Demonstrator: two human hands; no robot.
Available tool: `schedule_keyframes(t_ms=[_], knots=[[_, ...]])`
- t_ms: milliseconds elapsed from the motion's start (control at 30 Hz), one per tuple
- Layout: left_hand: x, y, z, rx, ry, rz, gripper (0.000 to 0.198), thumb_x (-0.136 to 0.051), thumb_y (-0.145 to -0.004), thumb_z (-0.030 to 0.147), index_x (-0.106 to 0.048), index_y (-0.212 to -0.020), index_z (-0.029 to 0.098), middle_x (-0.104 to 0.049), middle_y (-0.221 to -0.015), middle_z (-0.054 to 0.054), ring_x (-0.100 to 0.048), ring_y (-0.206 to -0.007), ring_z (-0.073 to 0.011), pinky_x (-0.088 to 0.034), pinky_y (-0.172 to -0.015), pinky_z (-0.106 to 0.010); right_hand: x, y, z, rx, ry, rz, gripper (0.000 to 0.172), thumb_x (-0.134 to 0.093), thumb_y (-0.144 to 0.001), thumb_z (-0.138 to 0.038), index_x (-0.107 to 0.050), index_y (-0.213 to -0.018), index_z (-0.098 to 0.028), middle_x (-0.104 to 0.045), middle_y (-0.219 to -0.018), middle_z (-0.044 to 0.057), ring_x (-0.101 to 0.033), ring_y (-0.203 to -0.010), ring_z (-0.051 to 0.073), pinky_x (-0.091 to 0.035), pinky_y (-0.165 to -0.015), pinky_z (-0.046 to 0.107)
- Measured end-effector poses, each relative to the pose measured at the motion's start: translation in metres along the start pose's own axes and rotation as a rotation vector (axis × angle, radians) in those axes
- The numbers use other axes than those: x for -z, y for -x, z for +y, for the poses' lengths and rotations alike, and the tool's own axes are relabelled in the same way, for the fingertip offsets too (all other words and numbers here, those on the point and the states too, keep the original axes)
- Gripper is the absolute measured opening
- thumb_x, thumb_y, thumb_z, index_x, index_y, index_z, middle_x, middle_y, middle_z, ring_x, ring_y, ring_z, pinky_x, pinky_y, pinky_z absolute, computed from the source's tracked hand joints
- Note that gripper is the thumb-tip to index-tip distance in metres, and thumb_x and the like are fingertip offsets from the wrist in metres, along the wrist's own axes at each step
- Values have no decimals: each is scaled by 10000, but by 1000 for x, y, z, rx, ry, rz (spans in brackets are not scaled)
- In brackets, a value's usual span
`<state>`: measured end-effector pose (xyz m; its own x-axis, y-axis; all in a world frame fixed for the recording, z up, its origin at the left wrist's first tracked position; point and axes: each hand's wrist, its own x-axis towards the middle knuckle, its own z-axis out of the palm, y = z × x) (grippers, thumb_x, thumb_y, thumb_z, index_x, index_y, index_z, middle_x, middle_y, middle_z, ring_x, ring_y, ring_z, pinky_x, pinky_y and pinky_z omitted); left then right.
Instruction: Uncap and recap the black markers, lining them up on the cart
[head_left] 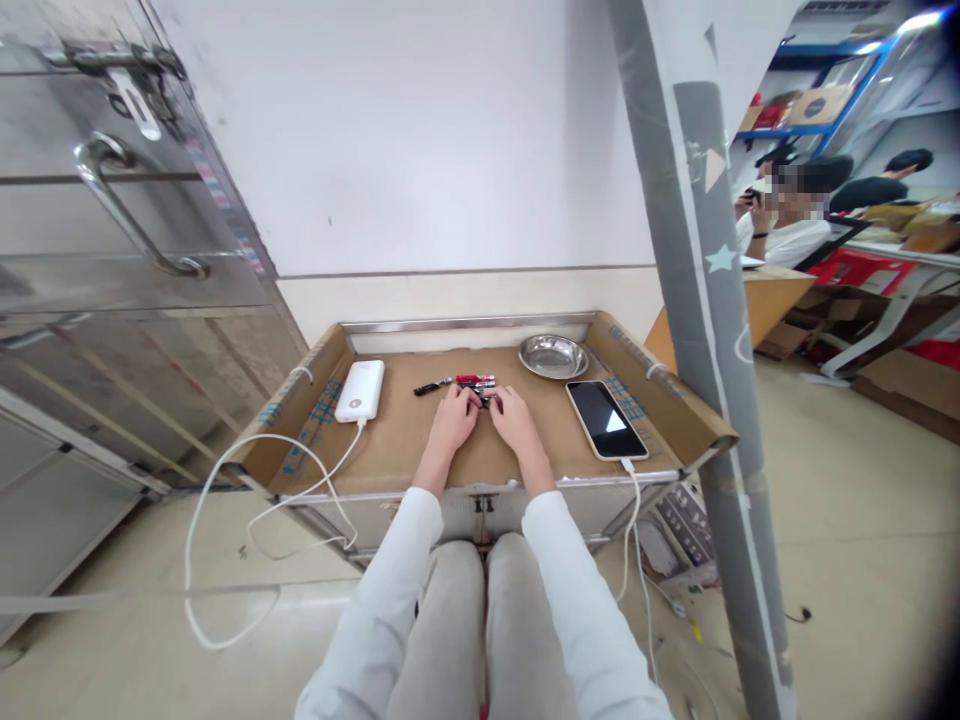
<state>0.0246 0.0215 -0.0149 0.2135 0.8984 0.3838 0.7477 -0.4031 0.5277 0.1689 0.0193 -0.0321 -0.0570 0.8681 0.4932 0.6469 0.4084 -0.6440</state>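
My left hand [454, 418] and my right hand [510, 412] are close together on the cardboard-covered table [405, 450]. Their fingers are curled inward and pressed on a dark marker [486, 397], which they partly hide. Just beyond the fingertips lies a red marker [475, 379], with more black ones close against it. A black marker [429, 387] extends to the left of this group. How many lie under my fingers cannot be made out.
A white power bank [361, 391] with a cable lies at left. A shallow metal bowl [553, 357] and a cabled phone [606, 420] are at right. Raised cardboard sides [660, 390] edge the table. A grey wrapped post [712, 350] stands close right; people [787, 235] sit beyond.
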Motion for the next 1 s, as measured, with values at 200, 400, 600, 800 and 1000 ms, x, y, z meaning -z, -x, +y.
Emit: schedule_keyframes(t_ms=[200,400,600,800,1000], knots=[[4,3,6,-42,-32,-7,156,-449,-839,130,-589,-869,192,-570,-969,-68,-575,-928,-195,-445,-896,-351,1,1,-3,-13,40,-11,253,-404,-862,-134,-599,-1009,-200,-598,-993,75,-571,-887,183,-443,-849,310],[5,7,10,-99,-122,-48,150,-498,-801,136,-593,-899,196,-582,-1004,-75,-557,-966,-227,-429,-906,-390,2,2,-7,-3,74,10,264,-379,-868,-117,-577,-1028,-189,-583,-1012,80,-557,-919,181,-439,-869,306],[1,5,3,-115,-71,-53,135,-487,-840,149,-591,-924,170,-588,-1008,-89,-561,-954,-226,-448,-895,-393,4,3,-11,46,166,-34,232,-391,-872,-120,-589,-978,-180,-580,-981,81,-541,-918,187,-426,-872,306],[-6,3,-4,-132,26,7,126,-503,-849,139,-600,-924,168,-587,-977,-83,-563,-940,-208,-471,-896,-379,7,4,-17,26,311,-29,139,-454,-866,-186,-575,-935,-183,-594,-974,85,-520,-949,213,-392,-856,325],[-11,0,-9,-101,149,41,83,-555,-837,154,-623,-876,181,-576,-902,-52,-568,-897,-181,-484,-881,-345,8,7,-23,-22,434,-42,111,-482,-828,-181,-553,-913,-184,-598,-945,82,-506,-940,224,-364,-829,328]])
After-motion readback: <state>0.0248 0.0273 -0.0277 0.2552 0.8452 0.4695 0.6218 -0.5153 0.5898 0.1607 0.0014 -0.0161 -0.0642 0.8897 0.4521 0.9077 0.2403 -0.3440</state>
